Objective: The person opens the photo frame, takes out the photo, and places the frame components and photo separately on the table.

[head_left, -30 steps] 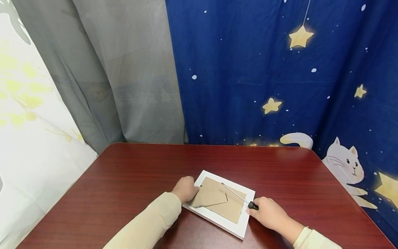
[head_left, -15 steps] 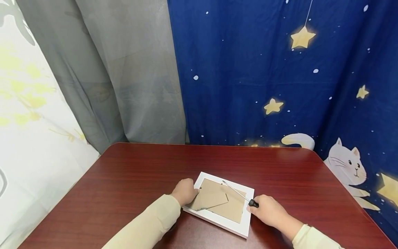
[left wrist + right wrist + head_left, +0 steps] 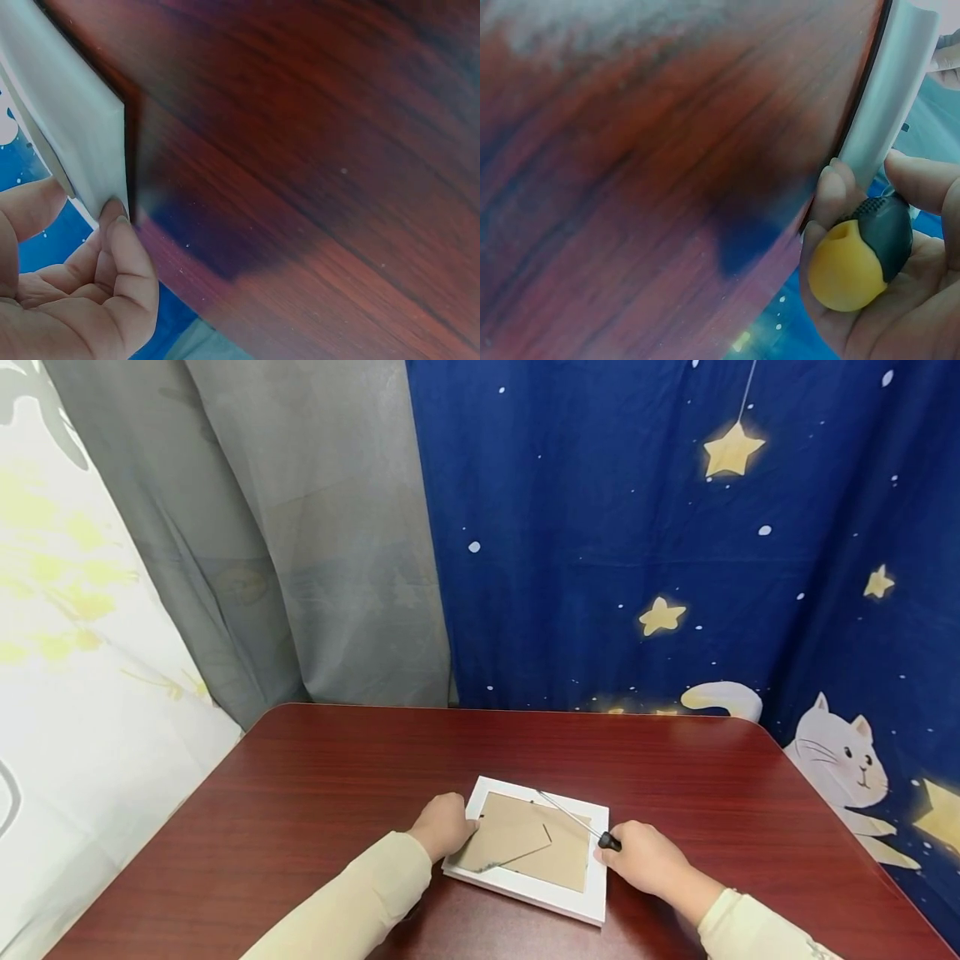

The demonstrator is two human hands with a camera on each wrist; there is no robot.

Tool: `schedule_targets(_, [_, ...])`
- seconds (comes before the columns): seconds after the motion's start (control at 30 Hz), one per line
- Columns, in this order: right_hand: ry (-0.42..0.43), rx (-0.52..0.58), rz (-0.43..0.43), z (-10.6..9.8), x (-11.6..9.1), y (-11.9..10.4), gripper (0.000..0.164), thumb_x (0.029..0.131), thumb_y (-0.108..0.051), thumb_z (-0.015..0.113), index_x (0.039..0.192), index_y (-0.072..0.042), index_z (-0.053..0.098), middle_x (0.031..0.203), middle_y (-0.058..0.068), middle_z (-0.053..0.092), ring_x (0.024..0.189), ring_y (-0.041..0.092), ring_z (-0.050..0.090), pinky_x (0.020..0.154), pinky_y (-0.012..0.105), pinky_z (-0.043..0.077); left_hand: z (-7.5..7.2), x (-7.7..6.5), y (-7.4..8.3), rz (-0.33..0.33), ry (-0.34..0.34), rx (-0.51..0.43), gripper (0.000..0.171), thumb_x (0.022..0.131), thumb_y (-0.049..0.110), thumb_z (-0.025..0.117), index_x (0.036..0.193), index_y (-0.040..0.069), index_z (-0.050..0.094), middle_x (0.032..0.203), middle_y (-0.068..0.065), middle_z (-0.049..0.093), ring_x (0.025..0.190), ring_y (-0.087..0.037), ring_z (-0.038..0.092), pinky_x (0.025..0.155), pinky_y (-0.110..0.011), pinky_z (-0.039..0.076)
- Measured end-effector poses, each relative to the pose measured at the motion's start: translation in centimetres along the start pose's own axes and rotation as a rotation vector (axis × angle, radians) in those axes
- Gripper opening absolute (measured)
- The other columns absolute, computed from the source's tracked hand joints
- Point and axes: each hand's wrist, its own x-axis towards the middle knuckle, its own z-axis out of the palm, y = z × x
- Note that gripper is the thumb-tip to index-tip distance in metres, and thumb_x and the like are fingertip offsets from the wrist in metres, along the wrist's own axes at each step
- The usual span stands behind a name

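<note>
A white picture frame [image 3: 540, 897] lies back side up, brown backing board [image 3: 558, 868] showing, with a stand flap [image 3: 506, 845] on the board. My left hand [image 3: 444, 827] grips the frame's left edge; in the left wrist view, thumb and fingers pinch the white side [image 3: 75, 120]. My right hand [image 3: 645, 858] holds a screwdriver [image 3: 611, 841], its black and yellow handle [image 3: 847, 266] in the palm. The thin metal shaft slants over the backing, tip at the frame's far inner edge. Right fingertips also touch the frame's right side.
The frame is near the front of a dark red wooden table [image 3: 360, 760]. Behind the table hang a grey curtain [image 3: 345, 568] and a blue one [image 3: 555, 568] with stars and a cat. White cloth [image 3: 97, 710] hangs at the left.
The picture frame has turned slightly counterclockwise, its right side swinging away from me. My right hand has moved a little up with it, the screwdriver still in its grip.
</note>
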Motion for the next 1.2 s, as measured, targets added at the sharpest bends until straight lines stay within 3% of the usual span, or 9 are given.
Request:
schedule_targets(0.33, [-0.007,-0.012,-0.008,0.0,0.7,0.2,0.035,0.085,-0.021,0.072,0.060,-0.014,0.049,0.053,-0.005,0.030,0.052,0.012,0.028,0.051,0.027,0.025,-0.4,-0.6,-0.1,-0.005,-0.018,-0.022,0.026,0.083,0.019,0.074,0.079,-0.003,0.061,0.068,-0.009,0.056,0.065,-0.020,0.050,0.066,-0.037,0.049])
schedule_targets(0.8, [-0.010,-0.028,-0.030,-0.2,1.6,0.1,0.023,0.085,-0.022,0.072,0.068,-0.013,0.059,0.055,-0.003,0.043,0.056,0.014,0.040,0.054,0.029,0.032,-0.5,-1.1,-0.4,-0.032,-0.043,-0.045,0.026,0.083,0.018,0.074,0.079,-0.002,0.059,0.068,-0.008,0.054,0.064,-0.019,0.048,0.065,-0.036,0.048])
schedule_targets(1.2, [-0.024,-0.029,-0.033,-0.3,2.2,0.1,0.022,0.085,-0.022,0.071,0.069,-0.013,0.059,0.056,-0.003,0.043,0.056,0.015,0.040,0.053,0.029,0.031,-0.8,-1.5,-0.4,-0.045,-0.054,-0.062,0.027,0.082,0.019,0.075,0.075,-0.001,0.058,0.065,-0.006,0.051,0.060,-0.019,0.047,0.059,-0.033,0.045])
